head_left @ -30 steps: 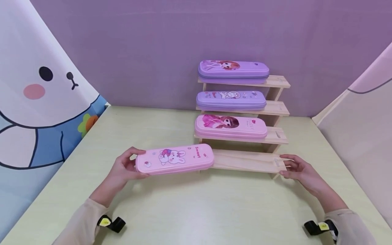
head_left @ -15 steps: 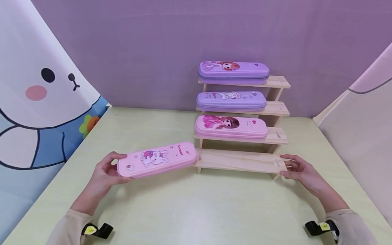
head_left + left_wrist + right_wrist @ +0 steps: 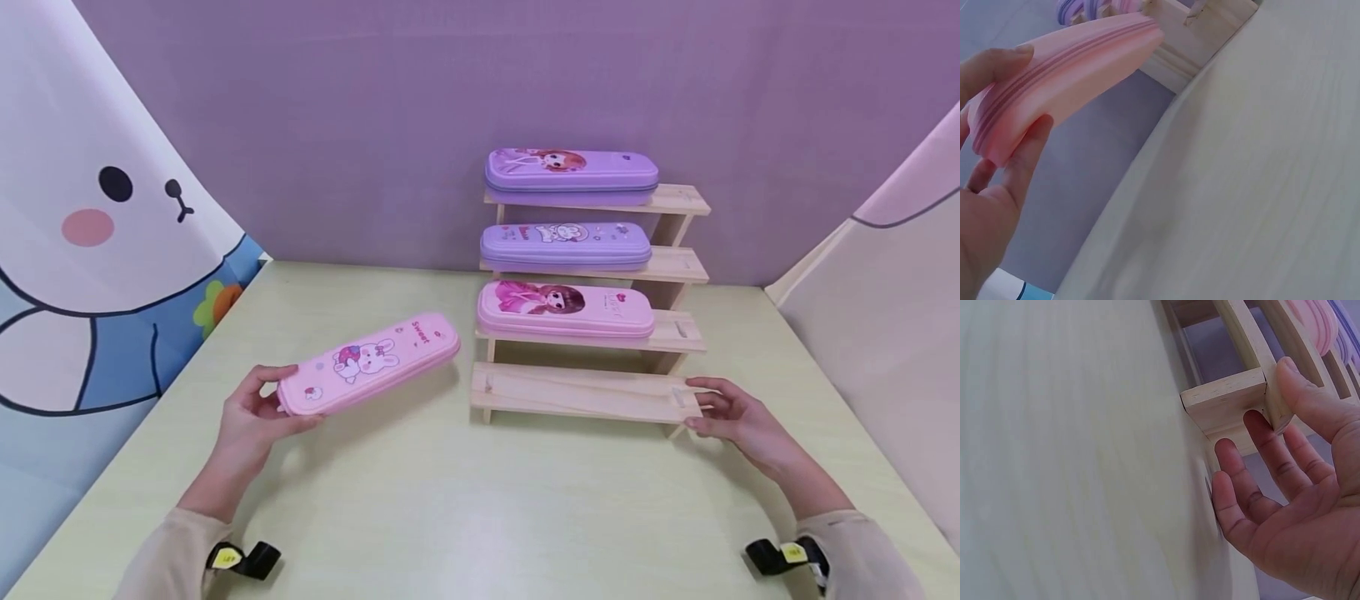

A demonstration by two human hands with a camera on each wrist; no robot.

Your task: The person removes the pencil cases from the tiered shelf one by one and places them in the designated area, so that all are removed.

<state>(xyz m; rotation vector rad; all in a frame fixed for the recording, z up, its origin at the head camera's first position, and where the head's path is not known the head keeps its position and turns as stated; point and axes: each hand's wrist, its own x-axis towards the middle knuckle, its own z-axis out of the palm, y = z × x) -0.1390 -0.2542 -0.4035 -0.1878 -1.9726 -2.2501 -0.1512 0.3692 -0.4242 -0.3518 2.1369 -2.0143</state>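
Observation:
My left hand point(image 3: 251, 417) grips the left end of a pink pencil case point(image 3: 371, 362) printed with a white rabbit and "Sweet". The case is held above the table, its far end tilted up to the right. In the left wrist view the zip side of the pink case point(image 3: 1066, 81) shows, between thumb and fingers. My right hand point(image 3: 738, 425) pinches the right end of the bare lowest step of a wooden tiered rack point(image 3: 585, 393). In the right wrist view the thumb lies on the step's edge point(image 3: 1272, 394), with a fingertip beneath it.
On the upper steps lie a pink pencil case point(image 3: 566, 310) with a doll print, a purple rabbit case point(image 3: 566, 246) and a purple doll case point(image 3: 572, 175). A purple cloth point(image 3: 337, 150) hangs behind the pale table point(image 3: 480, 517). Printed cloths stand at both sides.
My left hand has drawn the rabbit pencil case leftward off the lowest step, and its far end has swung up and away from the rack. The right hand has stayed in place.

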